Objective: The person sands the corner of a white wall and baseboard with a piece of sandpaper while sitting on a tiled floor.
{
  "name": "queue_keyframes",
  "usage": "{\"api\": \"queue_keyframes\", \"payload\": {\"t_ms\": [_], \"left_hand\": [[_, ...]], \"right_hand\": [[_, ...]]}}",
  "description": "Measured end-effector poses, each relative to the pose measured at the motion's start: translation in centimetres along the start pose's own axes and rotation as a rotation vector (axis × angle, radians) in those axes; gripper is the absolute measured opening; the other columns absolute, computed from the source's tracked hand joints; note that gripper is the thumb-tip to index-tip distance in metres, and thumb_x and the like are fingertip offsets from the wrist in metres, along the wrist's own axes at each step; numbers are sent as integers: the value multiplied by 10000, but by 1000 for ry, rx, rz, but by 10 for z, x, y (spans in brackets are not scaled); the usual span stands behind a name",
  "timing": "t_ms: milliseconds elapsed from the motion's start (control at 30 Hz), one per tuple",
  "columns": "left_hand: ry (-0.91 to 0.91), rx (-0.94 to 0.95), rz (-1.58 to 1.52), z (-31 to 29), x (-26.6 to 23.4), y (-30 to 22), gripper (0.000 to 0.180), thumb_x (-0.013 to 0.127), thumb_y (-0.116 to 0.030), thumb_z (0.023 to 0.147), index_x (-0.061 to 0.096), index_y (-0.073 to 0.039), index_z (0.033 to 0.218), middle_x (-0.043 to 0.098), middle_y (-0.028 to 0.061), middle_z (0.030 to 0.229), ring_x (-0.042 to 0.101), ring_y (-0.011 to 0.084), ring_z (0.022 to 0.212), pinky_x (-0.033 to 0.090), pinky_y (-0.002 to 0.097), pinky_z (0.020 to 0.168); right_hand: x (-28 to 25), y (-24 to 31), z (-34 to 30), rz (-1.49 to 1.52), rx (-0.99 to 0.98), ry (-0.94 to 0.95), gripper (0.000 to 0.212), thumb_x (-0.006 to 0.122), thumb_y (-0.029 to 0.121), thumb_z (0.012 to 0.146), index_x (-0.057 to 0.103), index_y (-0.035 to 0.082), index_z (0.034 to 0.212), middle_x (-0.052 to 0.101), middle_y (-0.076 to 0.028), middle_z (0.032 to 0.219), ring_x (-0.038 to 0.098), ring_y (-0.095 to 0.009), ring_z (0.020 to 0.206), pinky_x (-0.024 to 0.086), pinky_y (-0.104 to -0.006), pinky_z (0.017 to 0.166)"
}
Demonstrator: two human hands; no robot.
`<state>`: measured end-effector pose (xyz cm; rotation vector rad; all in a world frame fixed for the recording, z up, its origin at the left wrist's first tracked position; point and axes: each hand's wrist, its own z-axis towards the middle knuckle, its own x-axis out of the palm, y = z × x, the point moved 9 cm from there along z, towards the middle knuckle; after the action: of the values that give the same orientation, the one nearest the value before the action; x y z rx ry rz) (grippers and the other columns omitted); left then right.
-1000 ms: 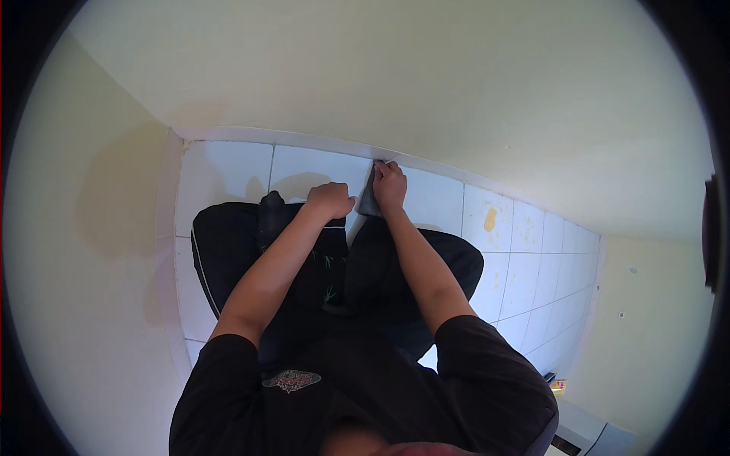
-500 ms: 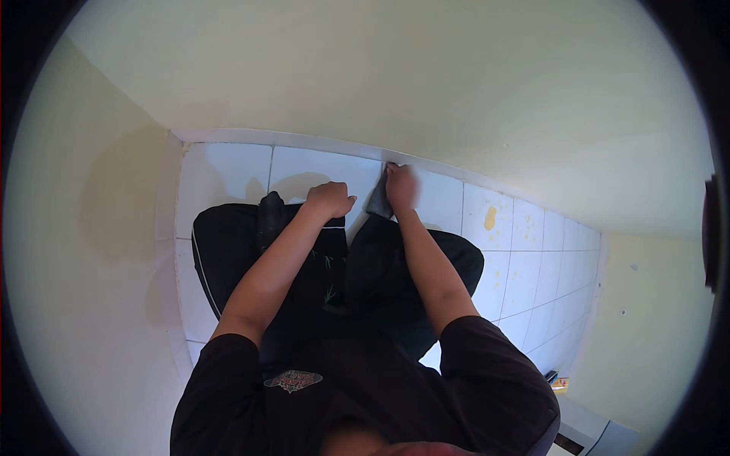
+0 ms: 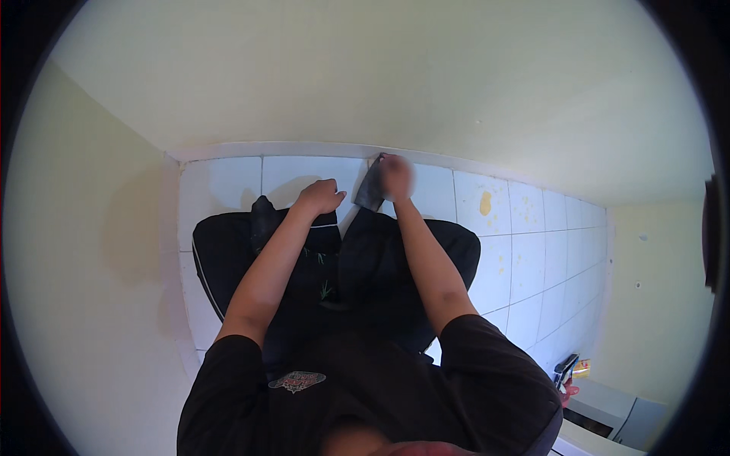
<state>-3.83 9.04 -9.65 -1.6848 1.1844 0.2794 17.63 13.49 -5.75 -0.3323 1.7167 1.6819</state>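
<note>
Beyond my knees, my right hand (image 3: 396,177) is partly smeared by motion. Its fingers are closed at the far end of a dark grey sock (image 3: 369,187), which sticks out past a black trouser leg. My left hand (image 3: 322,197) is over the black trousers (image 3: 433,247), with its fingers curled in. The palm side faces away, so anything inside is hidden. Left of that wrist a dark sock-like tip (image 3: 263,213) stands up, partly covered by the forearm. Small green marks show on the dark cloth between my forearms.
White floor tiles (image 3: 304,169) run up to a pale wall (image 3: 365,76), with another wall (image 3: 84,213) close at the left. Yellowish stains (image 3: 486,203) mark the tiles at the right. Several small items, one of them yellow (image 3: 582,368), lie at the lower right near a white unit (image 3: 601,399).
The view has shifted slightly, bringing more of the items at the lower right into sight. My right hand stays at the sock's far end; my left hand remains curled over the trousers.
</note>
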Motion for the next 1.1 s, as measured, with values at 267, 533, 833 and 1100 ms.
{"api": "queue_keyframes", "payload": {"t_ms": [267,533,833,1100], "left_hand": [[-283,437,-410,-15,-29,-52,594,759,-304,779,525,-5,1235,566,209,1247,530,321,1206,437,408,992],[-68,416,-841,-4,-16,-44,217,711,-141,835,608,-9,972,661,56,887,618,134,813,472,282,741],[-105,-63,-849,4,-4,19,233,718,-220,809,629,-42,931,624,31,775,585,140,672,470,285,647],[41,-87,-1215,-9,-3,7,248,638,-248,895,588,-77,1068,644,79,992,636,199,885,504,331,759]], "right_hand": [[-24,59,-26,526,-96,263,212,689,122,873,707,22,1059,710,-68,968,639,-131,882,495,-268,795],[-19,44,-32,815,79,359,237,668,131,895,681,39,1113,674,-18,968,593,-102,908,452,-255,827],[-1,-72,-38,441,677,332,249,609,302,922,624,60,870,671,-65,934,671,-175,811,484,-346,691],[37,-9,-57,371,269,575,493,606,335,924,497,9,1278,637,-152,1082,671,-226,847,510,-310,694]]}}
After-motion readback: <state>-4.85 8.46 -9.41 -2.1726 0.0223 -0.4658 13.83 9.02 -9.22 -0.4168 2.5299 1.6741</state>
